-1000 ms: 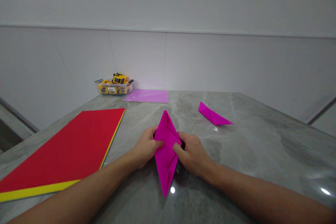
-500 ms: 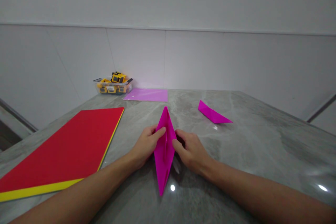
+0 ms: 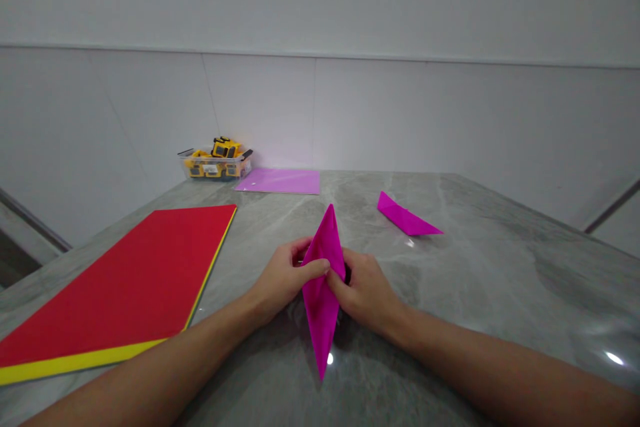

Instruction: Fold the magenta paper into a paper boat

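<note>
A magenta paper [image 3: 323,300], folded into a long narrow diamond, stands just above the grey marble table [image 3: 480,260] in front of me. My left hand [image 3: 280,280] pinches its left side, the thumb lying across the middle. From the other side my right hand [image 3: 367,293] grips it with curled fingers. The two hands nearly touch at the fold. One tip of the paper points away from me, the other towards me.
A second folded magenta piece [image 3: 406,217] lies further back on the right. A red sheet stack with a yellow sheet beneath [image 3: 120,287] covers the left. At the back lie a light purple sheet [image 3: 280,181] and a clear box of yellow toy vehicles [image 3: 216,163].
The diamond was wide a second ago, narrowed as both sides were folded in, and now both hands have closed tighter on its middle. It has shifted slightly right.
</note>
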`<state>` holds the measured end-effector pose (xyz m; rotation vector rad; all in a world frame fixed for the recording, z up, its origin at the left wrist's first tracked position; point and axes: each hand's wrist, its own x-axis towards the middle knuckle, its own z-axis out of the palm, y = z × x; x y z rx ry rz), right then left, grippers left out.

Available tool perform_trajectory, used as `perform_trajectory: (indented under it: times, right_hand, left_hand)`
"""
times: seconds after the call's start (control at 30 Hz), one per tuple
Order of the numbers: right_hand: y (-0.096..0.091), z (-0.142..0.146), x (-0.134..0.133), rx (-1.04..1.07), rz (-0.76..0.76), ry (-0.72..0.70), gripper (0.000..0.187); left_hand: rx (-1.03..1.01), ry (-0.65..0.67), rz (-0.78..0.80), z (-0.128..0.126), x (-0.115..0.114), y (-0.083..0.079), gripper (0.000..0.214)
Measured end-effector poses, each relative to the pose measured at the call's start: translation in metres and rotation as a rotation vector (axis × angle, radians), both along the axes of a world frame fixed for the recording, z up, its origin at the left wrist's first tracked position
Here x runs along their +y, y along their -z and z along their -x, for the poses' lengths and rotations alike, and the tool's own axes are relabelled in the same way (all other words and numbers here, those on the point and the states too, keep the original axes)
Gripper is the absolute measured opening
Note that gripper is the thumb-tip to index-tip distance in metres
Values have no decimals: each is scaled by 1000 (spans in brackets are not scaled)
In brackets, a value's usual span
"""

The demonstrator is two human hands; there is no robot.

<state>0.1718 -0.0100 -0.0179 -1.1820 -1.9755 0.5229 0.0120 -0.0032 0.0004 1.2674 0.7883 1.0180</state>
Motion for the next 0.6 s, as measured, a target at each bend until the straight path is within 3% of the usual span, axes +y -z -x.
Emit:
perform_trajectory:
  times: [0.33,0.6]
  right_hand:
    - [0,0,1,33,-14,45,16]
    - [2,0,3,30,55,50,17]
  left_hand:
    - [-285,44,197,0,4,3,32]
    - [-272,-50,343,1,3,1,17]
